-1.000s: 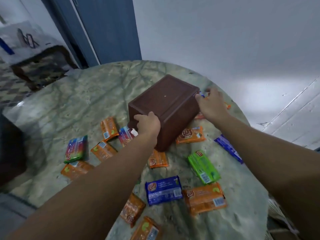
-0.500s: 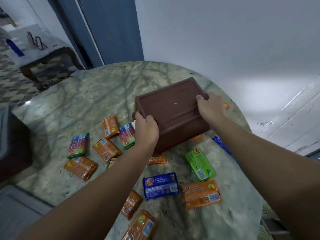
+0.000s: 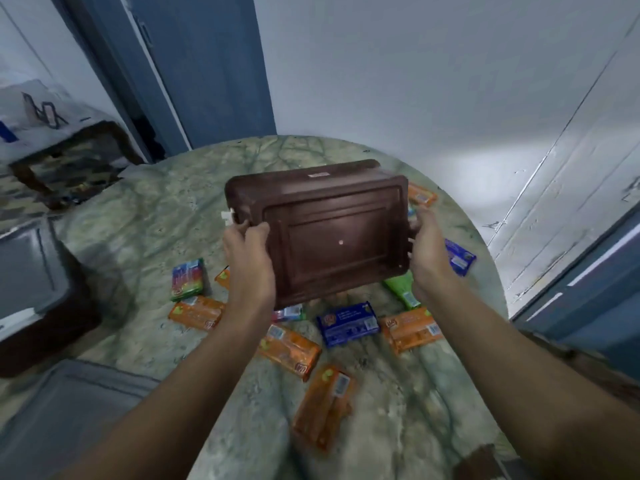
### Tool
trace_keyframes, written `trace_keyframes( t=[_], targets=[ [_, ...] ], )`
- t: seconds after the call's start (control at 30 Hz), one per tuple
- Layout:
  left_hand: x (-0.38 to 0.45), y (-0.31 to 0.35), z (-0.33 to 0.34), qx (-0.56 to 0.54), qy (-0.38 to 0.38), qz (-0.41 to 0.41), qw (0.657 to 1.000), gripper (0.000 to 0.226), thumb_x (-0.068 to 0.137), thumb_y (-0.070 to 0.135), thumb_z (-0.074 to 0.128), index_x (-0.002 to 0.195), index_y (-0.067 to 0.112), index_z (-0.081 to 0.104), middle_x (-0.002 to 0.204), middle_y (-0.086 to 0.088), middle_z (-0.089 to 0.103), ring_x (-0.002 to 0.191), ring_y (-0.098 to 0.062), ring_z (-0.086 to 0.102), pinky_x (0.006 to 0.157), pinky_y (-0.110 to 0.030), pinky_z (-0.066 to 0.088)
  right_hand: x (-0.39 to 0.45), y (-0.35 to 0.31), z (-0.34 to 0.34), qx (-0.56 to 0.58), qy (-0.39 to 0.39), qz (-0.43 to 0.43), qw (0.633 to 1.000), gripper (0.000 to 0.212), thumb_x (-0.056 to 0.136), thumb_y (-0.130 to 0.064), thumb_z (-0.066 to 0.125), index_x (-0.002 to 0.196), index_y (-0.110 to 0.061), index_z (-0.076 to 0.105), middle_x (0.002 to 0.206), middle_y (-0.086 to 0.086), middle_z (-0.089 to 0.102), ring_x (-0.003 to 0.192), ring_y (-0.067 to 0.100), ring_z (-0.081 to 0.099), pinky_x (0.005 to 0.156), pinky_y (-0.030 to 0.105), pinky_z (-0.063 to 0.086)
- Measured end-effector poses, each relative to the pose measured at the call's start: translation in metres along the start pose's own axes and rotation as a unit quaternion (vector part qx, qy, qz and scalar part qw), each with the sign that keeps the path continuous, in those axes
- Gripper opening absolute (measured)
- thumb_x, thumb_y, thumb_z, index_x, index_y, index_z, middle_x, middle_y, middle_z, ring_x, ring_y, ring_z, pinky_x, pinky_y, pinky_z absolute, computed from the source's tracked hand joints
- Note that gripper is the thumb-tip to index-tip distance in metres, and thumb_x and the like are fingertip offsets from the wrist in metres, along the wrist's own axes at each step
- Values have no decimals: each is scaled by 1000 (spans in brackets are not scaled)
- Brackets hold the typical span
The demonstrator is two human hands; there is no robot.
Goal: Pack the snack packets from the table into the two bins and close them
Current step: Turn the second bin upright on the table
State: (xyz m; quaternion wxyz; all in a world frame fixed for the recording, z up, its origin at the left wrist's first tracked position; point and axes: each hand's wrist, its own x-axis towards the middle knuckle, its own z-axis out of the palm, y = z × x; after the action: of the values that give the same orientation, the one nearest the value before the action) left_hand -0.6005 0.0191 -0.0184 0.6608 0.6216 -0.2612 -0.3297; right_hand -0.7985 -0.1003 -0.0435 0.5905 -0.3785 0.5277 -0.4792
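Observation:
A brown plastic bin (image 3: 329, 230) is held in the air above the marble table (image 3: 138, 230), tipped so its underside faces me. My left hand (image 3: 247, 258) grips its left edge by a white latch, and my right hand (image 3: 427, 254) grips its right edge. Several snack packets lie scattered on the table below: orange packets (image 3: 291, 349), a blue packet (image 3: 348, 323), a green packet (image 3: 401, 289), a rainbow-striped packet (image 3: 187, 284). The bin hides part of the packets behind it.
A second bin with a grey lid (image 3: 31, 289) stands at the table's left edge. Further left is a dark side table (image 3: 69, 150). A blue door (image 3: 207, 71) and a white wall stand behind the table.
The brown bin rose off the table and tilted toward me, both hands still holding its sides. Packets it covered now show on the table.

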Motion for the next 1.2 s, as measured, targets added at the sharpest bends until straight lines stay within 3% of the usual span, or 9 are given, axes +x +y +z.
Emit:
trace_keyframes(
  t=[0.03,0.13,0.3,0.4,0.57,0.73,0.93,1.03,1.2],
  targets=[
    [-11,6,-21,-35,-18,-5,999,43,89,54,49,110,17,56,115,-10,63,104,-20,65,87,-40,59,-21,9,5,34,-5,13,999,53,105,-46,34,64,-21,56,57,-11,62,53,3,61,50,15,46],
    [-37,13,-64,-123,-21,-10,992,28,100,32,37,87,23,60,76,8,56,62,-3,54,52,-16,46,-60,35,10,120,13,37,992,41,104,-48,41,74,-22,45,64,-5,56,62,13,53,56,29,38],
    [-57,3,-166,-207,32,-41,977,24,98,44,50,84,26,56,65,12,58,62,-5,53,61,-27,38,-126,75,19,180,-20,86,980,62,91,-69,55,116,-14,64,89,8,69,83,26,67,76,39,52],
    [-71,-6,-220,-211,-37,-75,974,32,91,52,62,92,21,72,91,0,67,88,-18,65,76,-29,49,-162,95,30,177,-79,122,973,77,92,-74,48,130,-10,69,123,16,71,113,35,68,103,48,50],
    [-75,-18,-299,-112,-69,-81,988,44,98,22,60,133,-3,52,108,-12,65,89,-19,67,70,-30,56,-211,110,52,148,-172,143,963,49,101,-51,51,122,-14,75,110,12,76,96,25,75,79,34,61],
    [-82,-25,-346,-46,-33,-99,993,37,102,15,54,139,18,57,133,-8,66,116,-23,62,88,-39,54,-223,120,66,31,-171,150,973,14,98,-24,56,112,-21,59,78,-3,65,61,13,66,52,29,55],
    [-98,-27,-347,-12,47,-121,992,22,98,6,53,114,19,63,96,-1,71,72,-10,68,51,-25,56,-227,134,78,-83,-93,112,986,5,94,-21,55,93,-26,57,83,3,54,71,20,56,70,39,46],
    [-102,-35,-342,65,75,-134,986,16,97,14,52,104,18,66,89,-8,70,74,-19,65,58,-33,54,-235,139,81,-118,-100,86,984,17,94,-10,45,82,-20,50,73,1,51,64,17,52,60,32,41],
    [-107,-52,-347,181,70,-132,972,22,100,14,45,84,12,60,85,-18,63,82,-28,61,71,-40,48,-244,154,75,-201,-84,78,973,12,85,-27,36,84,-24,47,90,7,52,83,24,53,76,43,44]
  ],
)
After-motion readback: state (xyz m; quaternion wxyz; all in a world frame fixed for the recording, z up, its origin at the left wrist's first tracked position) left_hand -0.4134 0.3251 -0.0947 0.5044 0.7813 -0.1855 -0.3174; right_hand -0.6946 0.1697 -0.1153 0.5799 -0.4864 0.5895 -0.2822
